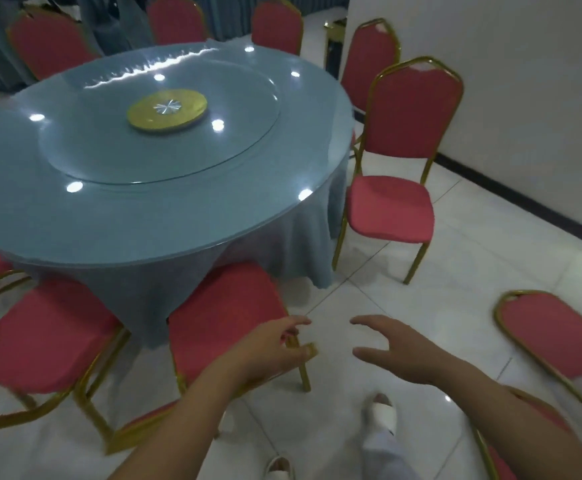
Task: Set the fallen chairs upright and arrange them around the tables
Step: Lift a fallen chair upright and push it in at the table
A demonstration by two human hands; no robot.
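A white slipper [381,412] is seen on the tiled floor [456,289]. A tucked chair [227,323] is set at the near edge of the round desk [144,220], and a second red chair [40,341] is placed to its left. A fallen chair [556,337] is laid on the floor at the right, well apart from the desk. Farther off, an upright chair [390,209] is stood just beside the desk. The left grip [275,348] is held released over the tucked chair's front corner. The right grip [397,351] is spread above the floor, nothing grasped.

head view | worn high | faces forward, down | round table [144,233] close ahead
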